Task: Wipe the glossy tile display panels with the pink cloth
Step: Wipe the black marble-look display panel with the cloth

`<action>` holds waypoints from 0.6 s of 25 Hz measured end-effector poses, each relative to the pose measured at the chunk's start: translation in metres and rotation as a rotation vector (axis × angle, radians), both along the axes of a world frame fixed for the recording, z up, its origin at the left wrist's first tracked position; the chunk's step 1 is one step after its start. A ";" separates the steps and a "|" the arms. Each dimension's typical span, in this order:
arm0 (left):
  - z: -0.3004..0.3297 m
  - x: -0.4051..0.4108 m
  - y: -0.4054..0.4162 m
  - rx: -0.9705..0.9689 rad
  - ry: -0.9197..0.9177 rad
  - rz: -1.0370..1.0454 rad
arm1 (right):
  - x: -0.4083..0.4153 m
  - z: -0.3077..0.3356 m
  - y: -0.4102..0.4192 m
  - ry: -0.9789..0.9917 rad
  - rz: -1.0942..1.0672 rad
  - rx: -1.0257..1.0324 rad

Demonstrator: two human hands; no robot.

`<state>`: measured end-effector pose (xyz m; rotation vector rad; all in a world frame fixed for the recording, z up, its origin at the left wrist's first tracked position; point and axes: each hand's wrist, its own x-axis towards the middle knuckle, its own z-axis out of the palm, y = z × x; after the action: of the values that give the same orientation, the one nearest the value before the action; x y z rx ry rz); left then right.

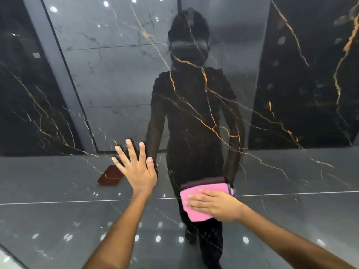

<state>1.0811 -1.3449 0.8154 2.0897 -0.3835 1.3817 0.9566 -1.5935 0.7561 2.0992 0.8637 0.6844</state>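
Filling the view, the glossy black panel (194, 105), gold-veined, mirrors a person, grey floor and ceiling spots. Left hand (136, 167) rests spread on it; lower right, right hand (215, 205) presses the cloth (196, 193) flat.

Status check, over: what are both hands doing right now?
Left hand flat on panel, fingers spread. Right hand pressing pink cloth on panel. Nothing blocking.

The left hand (137, 167) lies flat with spread fingers on the glossy black gold-veined tile display panel (272, 117). To its right and lower, the right hand (215, 205) presses flat on the folded pink cloth (196, 191), which lies against the same panel.
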 end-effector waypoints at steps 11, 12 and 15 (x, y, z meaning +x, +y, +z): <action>-0.003 0.002 0.001 -0.006 -0.097 -0.025 | 0.002 -0.016 0.008 -0.001 0.017 0.020; -0.005 0.003 0.001 -0.009 -0.097 -0.025 | -0.010 -0.016 -0.012 0.012 0.041 0.026; -0.006 0.003 0.000 -0.024 -0.091 -0.018 | -0.012 0.055 -0.056 -0.243 0.060 0.305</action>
<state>1.0838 -1.3450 0.8097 2.0046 -0.4199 1.4676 0.9442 -1.6492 0.8111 2.1997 0.7233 1.1374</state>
